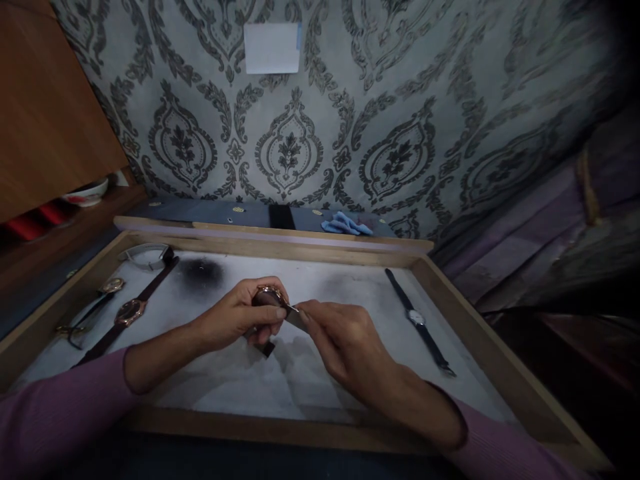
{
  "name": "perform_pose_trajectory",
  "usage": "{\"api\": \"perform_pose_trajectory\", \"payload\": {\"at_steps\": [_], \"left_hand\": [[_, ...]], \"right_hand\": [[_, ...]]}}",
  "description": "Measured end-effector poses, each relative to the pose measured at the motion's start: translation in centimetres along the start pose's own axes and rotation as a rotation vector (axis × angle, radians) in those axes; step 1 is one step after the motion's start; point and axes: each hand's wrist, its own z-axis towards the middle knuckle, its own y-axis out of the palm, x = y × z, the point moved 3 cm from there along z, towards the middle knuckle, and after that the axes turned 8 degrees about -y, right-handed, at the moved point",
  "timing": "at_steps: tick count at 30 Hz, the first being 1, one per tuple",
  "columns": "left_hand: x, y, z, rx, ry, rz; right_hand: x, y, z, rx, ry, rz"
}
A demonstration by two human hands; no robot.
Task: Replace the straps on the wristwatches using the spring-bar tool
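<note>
My left hand [250,313] is closed around a watch [270,297] with a rose-gold rim and a dark strap, raised over the middle of a wooden-framed tray [320,430]. The end of the strap hangs below the fingers. Pinched in my right hand [345,333] is a small thin tool [294,309], its tip at the edge of the watch case; the fingers partly hide it. Both hands nearly meet there. The tray's floor is whitish, with a dark smudge behind my left wrist.
Left in the tray lie a brown-strapped watch [131,312], a small dark watch [113,285] and a grey band [145,257]. A black-strapped watch [416,318] lies right. Behind the tray is a blue cloth [346,223]; a bowl [87,193] sits on a shelf left.
</note>
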Motion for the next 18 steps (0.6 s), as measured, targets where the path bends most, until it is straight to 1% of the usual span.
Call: {"api": "perform_pose_trajectory", "payload": {"at_steps": [5,13,18], "left_hand": [[0.04,0.01,-0.03,-0.007,-0.006,-0.027],[-0.35,0.03,0.14,-0.007,-0.033,-0.070],[-0.56,0.03,0.20,-0.004,-0.038,-0.080]], "right_hand": [[0.09,0.00,-0.10,-0.006,0.009,0.000],[0.29,0.22,-0.15,-0.057,0.004,0.010],[0.30,0.19,-0.19,-0.058,0.005,0.009]]}}
